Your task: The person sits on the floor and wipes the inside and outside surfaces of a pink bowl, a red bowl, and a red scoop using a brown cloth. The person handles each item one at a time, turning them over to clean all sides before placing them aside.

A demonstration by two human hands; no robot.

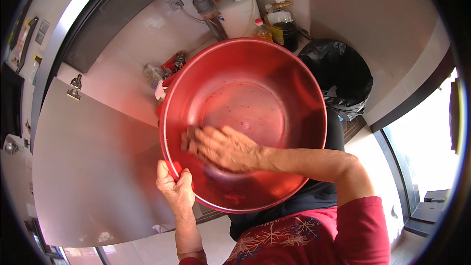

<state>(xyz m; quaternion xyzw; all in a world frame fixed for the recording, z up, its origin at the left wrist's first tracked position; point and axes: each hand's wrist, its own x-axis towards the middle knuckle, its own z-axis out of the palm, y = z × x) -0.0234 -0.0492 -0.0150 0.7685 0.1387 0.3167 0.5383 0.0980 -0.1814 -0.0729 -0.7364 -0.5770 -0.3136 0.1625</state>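
A large round red basin [245, 73] is tilted up in front of me, its inside facing me, with small dark specks on its bottom. My left hand [177, 190] is closed on the lower left of the rim, with the thumb over the edge. Inside the basin, my right hand [223, 148] lies against the lower left wall, fingers together and blurred by motion. Something dark brown shows at its fingertips, too smeared to name.
An open grey cabinet door [93, 167] stands at left. Behind the basin are a drain pipe [201, 0], a white tank [235, 12], an oil bottle [263, 30] and a dark-filled jug [284, 29]. A bin lined with a black bag [338, 71] is at right.
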